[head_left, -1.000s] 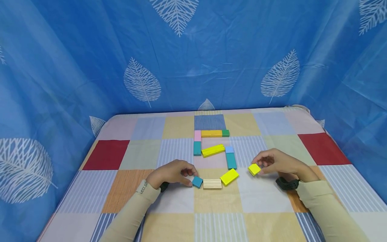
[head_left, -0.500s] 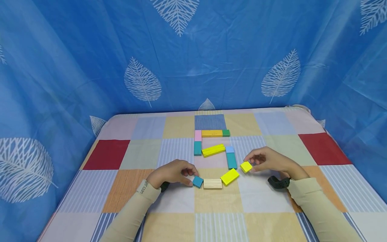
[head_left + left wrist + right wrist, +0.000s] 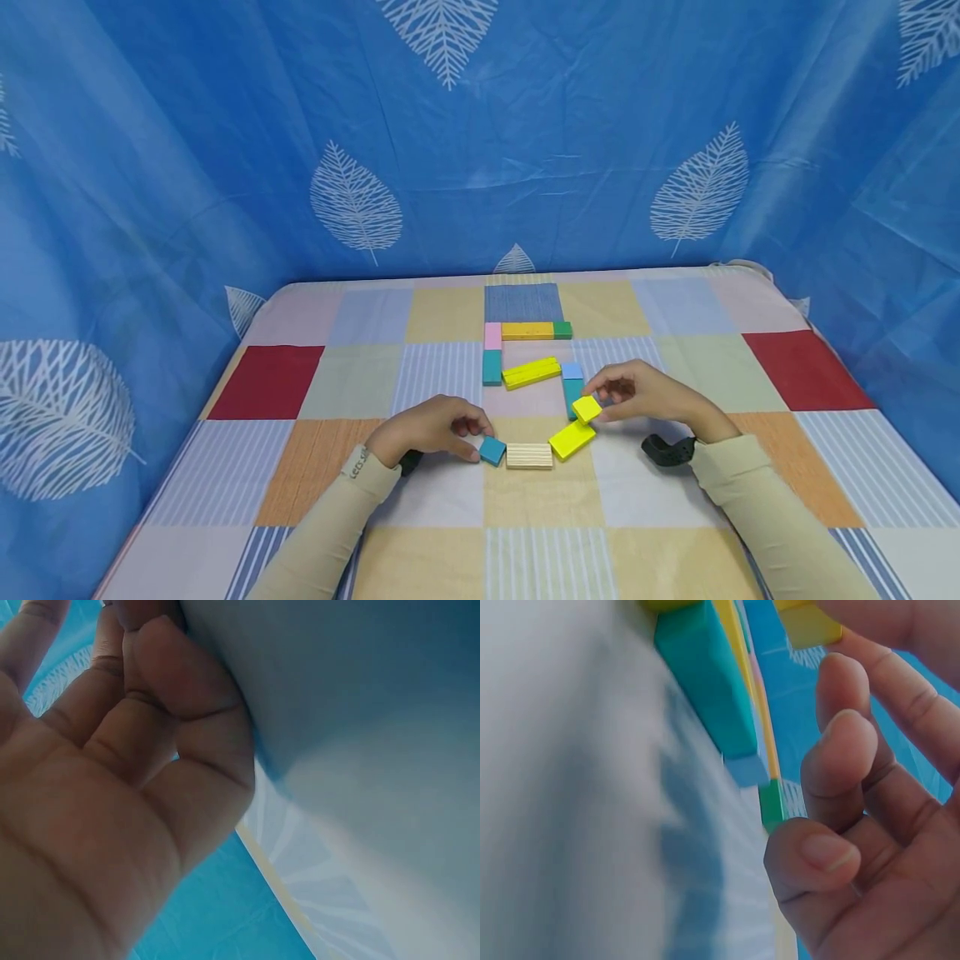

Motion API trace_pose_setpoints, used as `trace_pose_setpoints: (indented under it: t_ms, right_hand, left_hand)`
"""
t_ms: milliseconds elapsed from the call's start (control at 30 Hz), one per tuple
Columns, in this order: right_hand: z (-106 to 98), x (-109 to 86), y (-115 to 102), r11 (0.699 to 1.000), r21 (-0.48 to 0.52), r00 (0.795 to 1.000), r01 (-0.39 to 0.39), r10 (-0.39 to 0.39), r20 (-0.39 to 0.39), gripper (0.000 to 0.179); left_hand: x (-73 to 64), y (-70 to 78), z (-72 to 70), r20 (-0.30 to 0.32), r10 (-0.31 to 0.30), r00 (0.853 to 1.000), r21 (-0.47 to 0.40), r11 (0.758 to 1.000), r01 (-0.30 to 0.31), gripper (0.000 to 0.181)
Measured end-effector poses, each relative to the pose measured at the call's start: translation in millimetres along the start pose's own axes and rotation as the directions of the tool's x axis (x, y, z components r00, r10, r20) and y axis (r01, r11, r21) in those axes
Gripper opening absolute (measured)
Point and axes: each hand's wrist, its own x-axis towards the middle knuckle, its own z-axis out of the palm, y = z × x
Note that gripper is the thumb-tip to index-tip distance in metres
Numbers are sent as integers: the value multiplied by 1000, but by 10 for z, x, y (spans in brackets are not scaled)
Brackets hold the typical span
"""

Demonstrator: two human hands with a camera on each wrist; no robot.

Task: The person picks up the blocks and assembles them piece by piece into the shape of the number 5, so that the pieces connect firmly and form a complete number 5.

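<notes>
My left hand (image 3: 474, 440) rests on the patchwork cloth, its thumb and forefinger pinching a small teal block (image 3: 492, 450). To that block's right lie a plain wooden block (image 3: 528, 456) and a long yellow block (image 3: 572, 439). My right hand (image 3: 600, 400) pinches a small yellow block (image 3: 587, 408) just above the long yellow one, beside a long teal block (image 3: 572, 390). In the right wrist view the small yellow block (image 3: 810, 622) sits between my fingertips, close to the long teal block (image 3: 705, 675). The left wrist view holds only curled fingers (image 3: 187, 712) and cloth.
Further back lie a light blue block (image 3: 572, 371), a tilted yellow block (image 3: 531, 372), a teal block (image 3: 491, 367), a pink block (image 3: 492, 336), an orange block (image 3: 527, 331) and a green block (image 3: 562, 330). Blue leaf-print curtains (image 3: 480, 150) wall the table on three sides.
My right hand has carried the small yellow block leftward, from the open cloth to just above the long yellow block. The left hand and the other blocks have stayed put.
</notes>
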Motion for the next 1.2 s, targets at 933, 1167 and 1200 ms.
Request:
trace_pose_setpoints:
  t_ms: [933,1167,1200]
  right_hand:
    - [378,398,-155,1000,7,999,-29,29,-39,27]
    - [463,492,-195,1000,-22,999,-20,19,-40,27]
    - [472,504,-205,999,-27,999,-19,18,-39,27]
  left_hand:
    - [30,-3,5,-7,-61,998,-3,998,61,21]
    - [31,8,-1,-7,-63,998,-8,998,63,21]
    - [30,11,-2,-8,-61,998,-9,998,61,20]
